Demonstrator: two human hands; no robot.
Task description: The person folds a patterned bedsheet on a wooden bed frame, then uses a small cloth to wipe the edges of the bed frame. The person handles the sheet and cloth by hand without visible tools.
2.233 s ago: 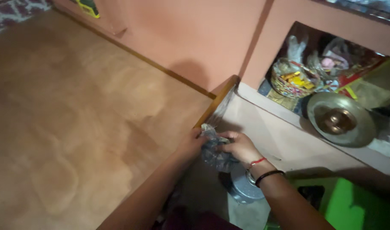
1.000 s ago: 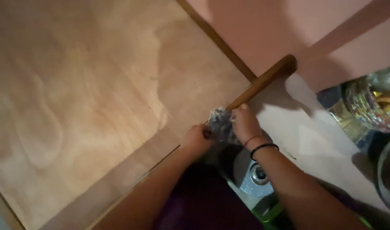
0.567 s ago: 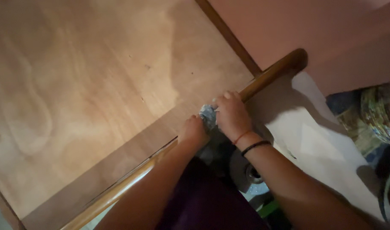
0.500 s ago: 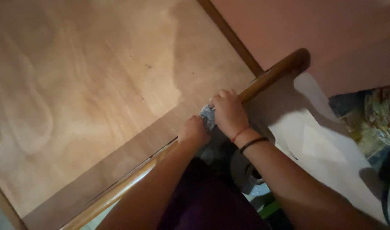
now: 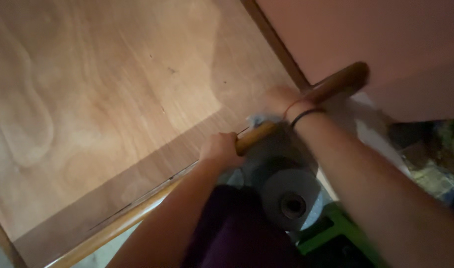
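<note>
Wooden rail [image 5: 256,133] runs along the edge of the plywood board [image 5: 98,99], and a pink wall [image 5: 375,44] rises beyond it. Below us sits a grey round lid [image 5: 291,198] over something green [image 5: 331,233]. Our left hand [image 5: 219,149] curls over the rail. Our right hand [image 5: 279,99], blurred, presses a pale rag [image 5: 259,119] on the rail; we cannot tell its grip.

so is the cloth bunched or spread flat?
Bunched: the cloth shows as a small crumpled wad under the right hand on the wooden rail.
</note>
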